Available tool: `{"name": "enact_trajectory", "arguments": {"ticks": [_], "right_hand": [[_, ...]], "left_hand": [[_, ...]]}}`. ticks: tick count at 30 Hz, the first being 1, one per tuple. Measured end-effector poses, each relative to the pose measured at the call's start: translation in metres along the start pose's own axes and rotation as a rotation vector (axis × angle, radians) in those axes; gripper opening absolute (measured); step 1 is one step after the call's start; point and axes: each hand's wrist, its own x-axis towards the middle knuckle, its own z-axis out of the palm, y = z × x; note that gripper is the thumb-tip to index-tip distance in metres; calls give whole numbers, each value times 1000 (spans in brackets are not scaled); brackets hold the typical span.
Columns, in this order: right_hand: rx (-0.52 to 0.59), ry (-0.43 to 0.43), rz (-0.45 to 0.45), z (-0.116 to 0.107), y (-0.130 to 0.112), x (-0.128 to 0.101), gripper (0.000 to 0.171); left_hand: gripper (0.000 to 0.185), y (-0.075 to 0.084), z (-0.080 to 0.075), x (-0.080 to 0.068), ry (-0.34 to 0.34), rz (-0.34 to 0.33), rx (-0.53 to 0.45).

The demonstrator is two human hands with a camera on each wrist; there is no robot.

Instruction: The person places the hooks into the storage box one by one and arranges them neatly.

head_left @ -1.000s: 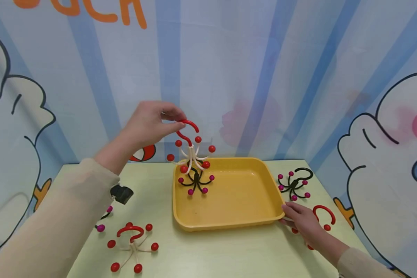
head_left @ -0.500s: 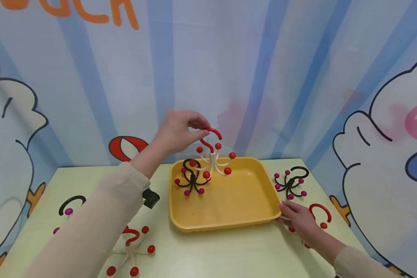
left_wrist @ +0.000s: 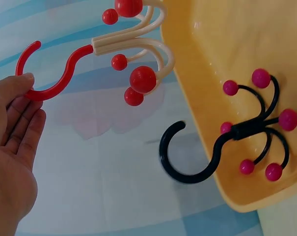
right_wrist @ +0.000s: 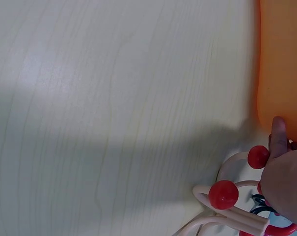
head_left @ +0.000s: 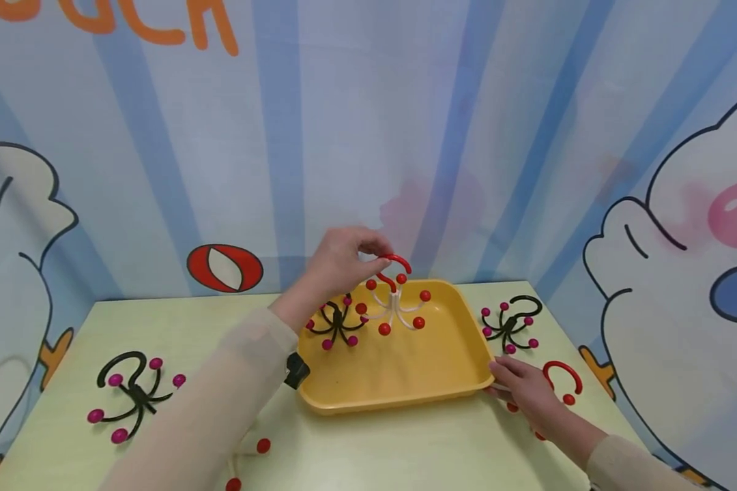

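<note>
My left hand pinches the red hook end of a multi-arm hanger with white arms and red ball tips. It hangs upright over the yellow tray; whether its balls touch the tray I cannot tell. In the left wrist view, the thumb and fingers meet on the red curve. To its left in the tray lies a black hanger with magenta balls, partly hidden by my left hand; its black hook reaches over the rim. My right hand grips the tray's front right corner.
On the table, a black hanger lies at left and another black hanger right of the tray. My left sleeve covers most of a red-balled hanger; another red-hooked hanger lies partly behind my right hand. A printed curtain stands behind.
My left hand has moved right and down, carrying the red-hooked hanger from the tray's back left to over its middle. The right hand stays at the tray's corner.
</note>
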Motion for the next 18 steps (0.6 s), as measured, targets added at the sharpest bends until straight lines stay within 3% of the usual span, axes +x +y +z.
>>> {"name": "enact_trajectory", "arguments": {"ticks": [11, 18], "right_hand": [[-6, 17, 9, 0, -2, -2, 56], [2, 11, -11, 1, -2, -3, 54]], "left_hand": [[10, -9, 35, 4, 5, -24, -22], [8, -20, 53, 6, 26, -76, -20]]}}
